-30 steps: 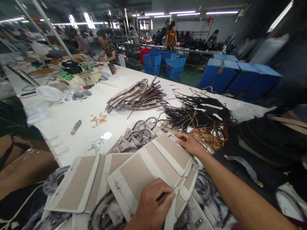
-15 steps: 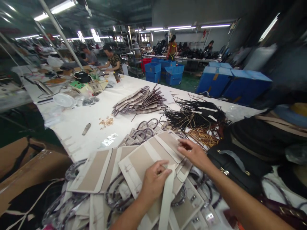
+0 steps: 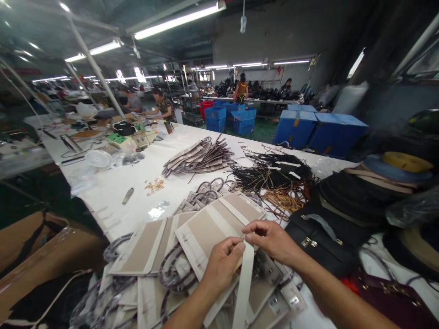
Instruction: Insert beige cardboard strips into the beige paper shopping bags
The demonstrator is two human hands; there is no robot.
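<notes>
A long cream tape strip (image 3: pixel 244 283) hangs down from my fingers toward the bottom edge of the view. My left hand (image 3: pixel 221 262) pinches it near its upper end, thumb against forefinger. At that same end, my right hand (image 3: pixel 269 237) has its thumb and fingertips closed on the strip, touching the left fingertips. Just beyond both hands lies a beige bag panel (image 3: pixel 202 221) with pale bands across it. Another beige panel (image 3: pixel 140 242) rests to its left. Beneath them are piled more panels with dark, plastic-wrapped looped handles (image 3: pixel 178 269), partly hidden by my hands.
On the white table (image 3: pixel 185 192) are bundled panel pieces (image 3: pixel 202 155), black cords (image 3: pixel 270 169), brown cords (image 3: pixel 284 198) and small gold-coloured parts (image 3: pixel 155 186). A black bag (image 3: pixel 318 242) sits at right, a cardboard box (image 3: pixel 65 256) at left. People work farther back, near blue boxes (image 3: pixel 302 125).
My right hand has left the panel's right edge and come in to the strip's upper end beside my left hand. The left hand keeps hold of the strip. The camera view has shifted.
</notes>
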